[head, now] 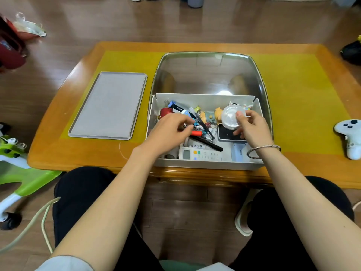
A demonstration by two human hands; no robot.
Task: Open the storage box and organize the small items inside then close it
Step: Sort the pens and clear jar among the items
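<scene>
1. Head view: storage box (207, 163) at the near table edge, clear domed lid (211, 73) swung up and back, so opening done and sorting in hand.
2. Left hand (170, 132) down among the clutter at the box's left half, fingers curled toward a tangle of pens and small bits just beyond the fingertips; whether anything is actually pinched, cannot tell.
3. Right hand (252, 128) curled round a clear round container (231, 117), thumb on its face, held up just above a dark flat device (228, 134) lying under the palm.
4. Near both wrists, against the front wall: white remote control (201, 155) with a small screen and coloured buttons; black marker (209, 144) lying slantwise between the hands.
5. Beyond the fingertips: yellow bear figurines (212, 116) and a red cylinder (165, 112) ahead of the left hand.
6. Well to the left of the left hand: grey tray (107, 105), bare, probably the place for sorted pieces.
7. Far right of the right hand: white game controller (349, 137) on the table.
8. Next move, as a judgement: set the container somewhere settled, then separate pens from trinkets; care needed with the tangle, likely to drag neighbours along.
9. Writing: white letters "BENTE…" on a black item (180, 108) past the left fingers, rest cut off; remote's labels too small to read.
</scene>
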